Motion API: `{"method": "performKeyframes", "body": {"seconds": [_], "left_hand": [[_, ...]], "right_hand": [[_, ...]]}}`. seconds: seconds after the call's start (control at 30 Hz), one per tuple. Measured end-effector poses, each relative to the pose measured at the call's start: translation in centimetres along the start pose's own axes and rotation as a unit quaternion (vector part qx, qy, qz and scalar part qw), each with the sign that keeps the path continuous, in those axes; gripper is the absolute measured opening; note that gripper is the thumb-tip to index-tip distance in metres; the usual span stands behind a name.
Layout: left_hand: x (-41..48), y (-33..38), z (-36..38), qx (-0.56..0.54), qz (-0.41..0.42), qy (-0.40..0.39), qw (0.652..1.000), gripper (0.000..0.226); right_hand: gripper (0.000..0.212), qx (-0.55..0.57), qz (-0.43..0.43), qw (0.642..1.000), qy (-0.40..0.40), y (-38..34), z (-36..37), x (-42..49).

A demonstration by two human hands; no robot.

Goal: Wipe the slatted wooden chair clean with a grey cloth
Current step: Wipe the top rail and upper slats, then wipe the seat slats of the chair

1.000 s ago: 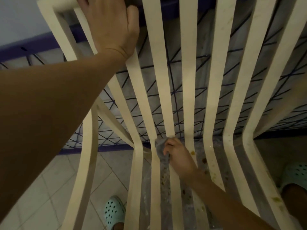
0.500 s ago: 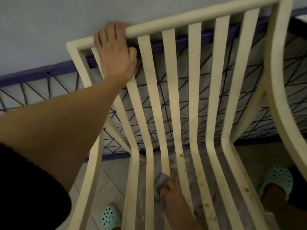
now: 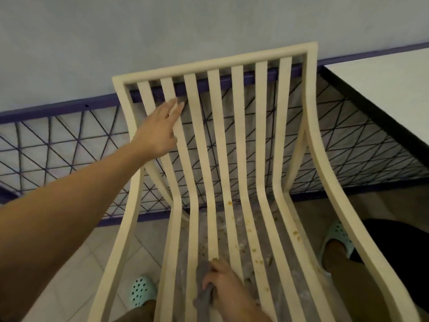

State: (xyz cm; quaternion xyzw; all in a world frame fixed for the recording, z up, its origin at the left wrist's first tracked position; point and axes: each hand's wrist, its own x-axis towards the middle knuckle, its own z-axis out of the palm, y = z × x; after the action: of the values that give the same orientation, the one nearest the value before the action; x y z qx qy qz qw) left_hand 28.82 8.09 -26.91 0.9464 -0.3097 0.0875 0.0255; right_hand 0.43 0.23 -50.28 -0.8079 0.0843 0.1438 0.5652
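Slatted chair (image 3: pixel 220 62) filled centre of frame, backrest toward grey wall, seat slats running to bottom edge. Left hand (image 3: pixel 160 129), upper centre-left, lay flat on backrest slats, fingers straight, grasping nothing. Right hand (image 3: pixel 222 282), bottom centre, clenched around grey cloth (image 3: pixel 202 271), cloth against seat slat. Brown specks (image 3: pixel 295 233) dotted seat slats right of cloth. Mint clogs (image 3: pixel 140 289) on floor, lower left and lower right.

Head view, steeply down, close

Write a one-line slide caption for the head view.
Right hand grips a grey cloth on the seat of the slatted chair; left hand touches its backrest.
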Motion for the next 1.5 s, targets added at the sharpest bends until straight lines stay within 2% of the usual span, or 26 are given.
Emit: {"method": "performKeyframes", "body": {"seconds": [0.07,0.17,0.27,0.37,0.43,0.5,0.53,0.57,0.63,0.7,0.77,0.87,1.0,1.03,1.13,1.23,1.37,1.43,1.5], "left_hand": [[-4.5,0.9,2.1,-0.053,-0.015,-0.062,0.997,0.076],[-11.6,3.6,5.3,-0.153,-0.075,-0.110,0.979,0.050],[-19.2,8.5,9.5,-0.236,-0.094,-0.207,0.945,0.034],[-26.0,12.6,12.9,-0.281,-0.116,-0.303,0.903,0.023],[-30.0,15.1,14.5,-0.303,-0.117,-0.352,0.878,0.020],[-33.2,17.3,15.5,-0.347,-0.124,-0.376,0.850,0.020],[-34.6,18.2,15.6,-0.359,-0.132,-0.378,0.843,0.021],[-35.9,19.0,15.5,-0.367,-0.148,-0.371,0.840,0.022],[-37.9,20.0,15.8,-0.406,-0.192,-0.336,0.828,0.025],[-39.1,20.5,15.5,-0.467,-0.239,-0.289,0.801,0.029],[-39.4,20.6,15.1,-0.506,-0.262,-0.232,0.789,0.036],[-39.4,20.4,14.3,-0.558,-0.272,-0.202,0.757,0.041],[-38.5,20.1,13.7,-0.656,-0.304,-0.218,0.656,0.033],[-38.1,20.1,13.7,-0.658,-0.319,-0.231,0.642,0.033],[-37.1,20.1,14.0,-0.653,-0.336,-0.228,0.639,0.026],[-36.5,19.9,14.4,-0.660,-0.356,-0.161,0.642,0.018],[-36.2,19.6,14.9,-0.676,-0.379,-0.104,0.624,0.019],[-36.0,19.5,14.9,-0.685,-0.386,-0.084,0.612,0.018],[-35.7,19.3,15.0,-0.694,-0.389,-0.076,0.602,0.019]], "right_hand": [[0.030,0.012,0.029,0.999,0.019,-0.2,-0.5,-2.1],[0.030,0.046,0.022,0.998,0.024,1.1,-0.5,-5.2],[0.039,0.088,0.018,0.995,0.038,3.0,-0.6,-8.6],[0.030,0.163,0.082,0.982,0.042,3.8,-0.4,-11.2],[0.035,0.189,0.116,0.975,0.028,4.5,-0.1,-12.7],[0.026,0.095,0.125,0.987,0.047,4.7,-0.4,-13.5],[0.028,0.058,0.125,0.990,0.037,4.8,-0.5,-14.1],[0.030,0.076,0.133,0.988,0.018,4.8,-0.4,-14.6],[0.036,-0.035,0.089,0.995,-0.001,5.6,-0.5,-15.4],[0.039,-0.044,0.082,0.996,-0.010,5.6,-1.0,-16.1],[0.039,0.006,0.095,0.995,0.017,5.3,-1.6,-16.1],[0.036,0.132,0.115,0.983,0.054,5.1,-2.5,-15.7],[0.027,0.227,0.137,0.962,0.058,4.6,-3.7,-14.9],[0.026,0.244,0.143,0.958,0.052,4.5,-3.9,-14.8],[0.023,0.329,0.163,0.930,0.033,4.5,-4.2,-14.5],[0.032,0.419,0.174,0.891,0.000,5.2,-4.5,-14.4],[0.044,0.451,0.154,0.876,-0.079,6.0,-4.6,-14.9],[0.050,0.469,0.153,0.867,-0.070,6.1,-4.8,-14.6],[0.050,0.487,0.160,0.858,-0.023,6.1,-4.9,-14.1]]}}
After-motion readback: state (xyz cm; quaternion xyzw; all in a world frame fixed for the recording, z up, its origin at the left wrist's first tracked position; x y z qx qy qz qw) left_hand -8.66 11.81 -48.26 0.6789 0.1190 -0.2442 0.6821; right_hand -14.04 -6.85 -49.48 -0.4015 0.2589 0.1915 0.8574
